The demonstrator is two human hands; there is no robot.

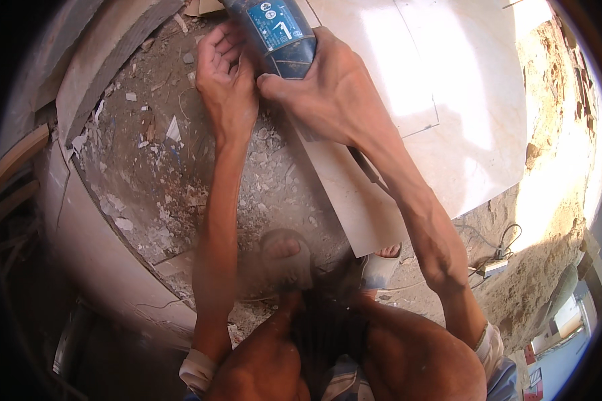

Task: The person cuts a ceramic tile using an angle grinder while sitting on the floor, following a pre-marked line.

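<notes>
My right hand (328,87) is wrapped round the rear of a blue power tool (281,37) with a rounded body. The tool's front end lies beyond the top edge, so its working head cannot be seen. Just left of the tool is my left hand (226,67), palm partly up, fingers loosely bent and apart. I see nothing in it; whether it touches the tool is unclear. Under and right of my right arm lies a large pale tile (475,147) with thin dark lines drawn on it. A narrow part of pale tile (361,214) reaches down toward my right foot.
Rubble and broken chips (174,134) cover the ground at left, beside a curved-looking pale slab edge (107,247). My sandalled left foot (285,257) stands close to the tile. A cable with a white socket block (493,267) lies on sandy ground at right. Strong sunlight falls there.
</notes>
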